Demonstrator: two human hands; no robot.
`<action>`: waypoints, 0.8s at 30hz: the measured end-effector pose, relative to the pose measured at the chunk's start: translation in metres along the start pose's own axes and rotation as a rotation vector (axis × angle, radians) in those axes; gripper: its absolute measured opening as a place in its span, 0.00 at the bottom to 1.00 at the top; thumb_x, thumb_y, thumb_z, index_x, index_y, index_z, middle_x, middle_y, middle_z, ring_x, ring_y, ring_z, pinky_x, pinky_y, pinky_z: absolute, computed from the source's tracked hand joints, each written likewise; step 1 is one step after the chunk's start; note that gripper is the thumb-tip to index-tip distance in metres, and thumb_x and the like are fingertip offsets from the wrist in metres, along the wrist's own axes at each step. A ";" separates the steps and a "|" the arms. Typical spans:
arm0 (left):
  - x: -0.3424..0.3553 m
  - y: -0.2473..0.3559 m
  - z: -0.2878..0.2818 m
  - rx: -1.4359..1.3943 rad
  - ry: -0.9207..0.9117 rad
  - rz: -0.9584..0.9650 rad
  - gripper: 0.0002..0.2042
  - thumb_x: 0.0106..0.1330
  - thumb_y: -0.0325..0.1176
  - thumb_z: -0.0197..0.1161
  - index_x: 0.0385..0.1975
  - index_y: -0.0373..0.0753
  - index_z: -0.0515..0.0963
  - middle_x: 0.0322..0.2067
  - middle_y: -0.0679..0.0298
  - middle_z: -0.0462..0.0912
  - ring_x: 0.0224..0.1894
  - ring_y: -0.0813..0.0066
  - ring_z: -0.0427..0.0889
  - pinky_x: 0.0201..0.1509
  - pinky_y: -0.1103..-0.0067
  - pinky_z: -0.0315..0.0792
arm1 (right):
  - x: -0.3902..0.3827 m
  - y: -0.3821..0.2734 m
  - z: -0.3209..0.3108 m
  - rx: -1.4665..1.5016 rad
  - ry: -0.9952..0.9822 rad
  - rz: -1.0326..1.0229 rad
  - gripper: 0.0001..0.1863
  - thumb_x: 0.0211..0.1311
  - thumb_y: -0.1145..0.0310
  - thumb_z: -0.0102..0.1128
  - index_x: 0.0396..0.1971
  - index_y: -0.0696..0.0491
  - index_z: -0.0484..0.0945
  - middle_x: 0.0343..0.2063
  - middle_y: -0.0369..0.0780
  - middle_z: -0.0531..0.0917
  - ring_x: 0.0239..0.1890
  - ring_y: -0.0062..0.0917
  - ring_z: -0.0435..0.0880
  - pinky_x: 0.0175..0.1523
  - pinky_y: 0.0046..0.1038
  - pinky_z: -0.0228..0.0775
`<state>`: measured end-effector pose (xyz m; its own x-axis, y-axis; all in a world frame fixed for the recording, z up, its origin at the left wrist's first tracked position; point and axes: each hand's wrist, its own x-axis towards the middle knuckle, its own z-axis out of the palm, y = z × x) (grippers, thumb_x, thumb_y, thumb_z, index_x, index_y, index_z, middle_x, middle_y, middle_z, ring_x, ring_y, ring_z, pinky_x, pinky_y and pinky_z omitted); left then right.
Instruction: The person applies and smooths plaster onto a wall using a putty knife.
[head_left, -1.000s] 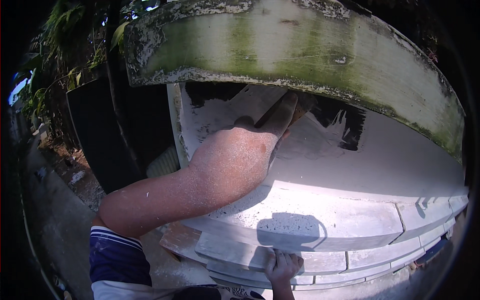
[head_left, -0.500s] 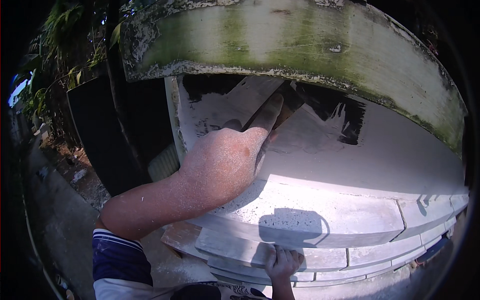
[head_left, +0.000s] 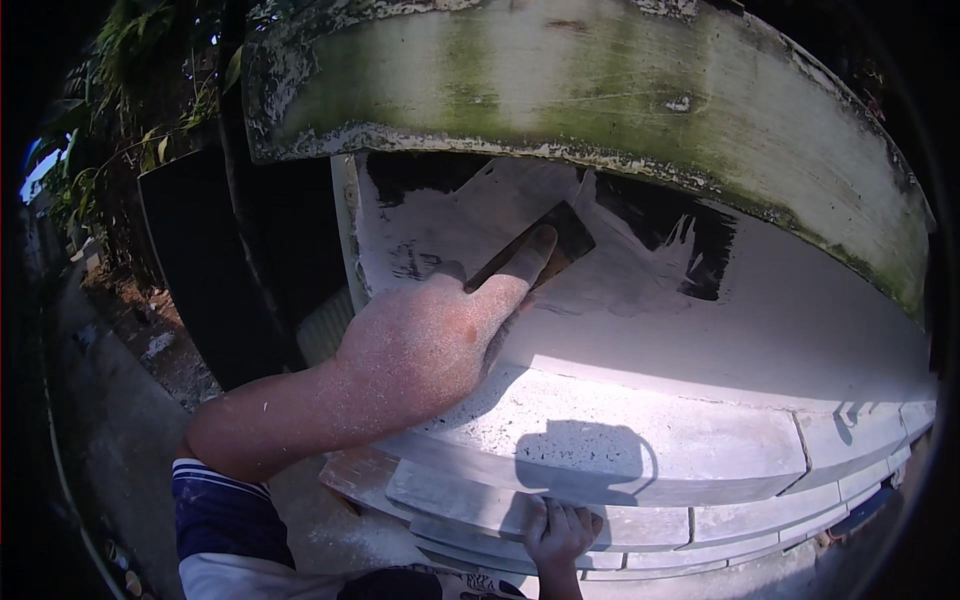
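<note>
My left hand (head_left: 420, 345), dusty with white powder, is closed around a flat putty knife (head_left: 568, 240). Its forefinger is stretched along the blade, which lies against a wall panel (head_left: 640, 330) smeared with pale putty. Black patches (head_left: 700, 240) show at the top of that panel, beneath a mossy beam. Lower down, near the bottom edge, my right hand (head_left: 562, 535) has its fingers curled over the edge of a grey slab (head_left: 480, 497). What lies inside those fingers, apart from the edge, is hidden.
A mossy, peeling concrete beam (head_left: 580, 80) overhangs the panel. Stepped grey slabs (head_left: 640, 445) jut out below it, sprinkled with crumbs and crossed by a shadow. At left stand a dark board (head_left: 215, 270) and plants (head_left: 125, 90), beside a concrete path (head_left: 120, 400).
My left hand and the putty knife have moved down and slightly left, away from the beam's underside; more of the blade shows. My right hand stays at the slab.
</note>
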<state>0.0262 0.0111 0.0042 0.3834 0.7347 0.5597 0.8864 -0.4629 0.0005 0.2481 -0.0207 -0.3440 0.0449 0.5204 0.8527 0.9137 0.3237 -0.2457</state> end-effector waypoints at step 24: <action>0.008 0.028 -0.002 -0.034 0.044 -0.112 0.28 0.77 0.35 0.60 0.74 0.38 0.62 0.22 0.44 0.82 0.28 0.45 0.88 0.36 0.57 0.83 | 0.001 -0.001 0.001 0.045 0.038 -0.021 0.12 0.60 0.61 0.65 0.32 0.53 0.91 0.23 0.38 0.86 0.30 0.36 0.82 0.44 0.41 0.63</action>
<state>0.0539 0.0026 0.0105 0.2697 0.7605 0.5907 0.9134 -0.3962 0.0931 0.2471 -0.0203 -0.3435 0.0425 0.4828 0.8747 0.8957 0.3695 -0.2474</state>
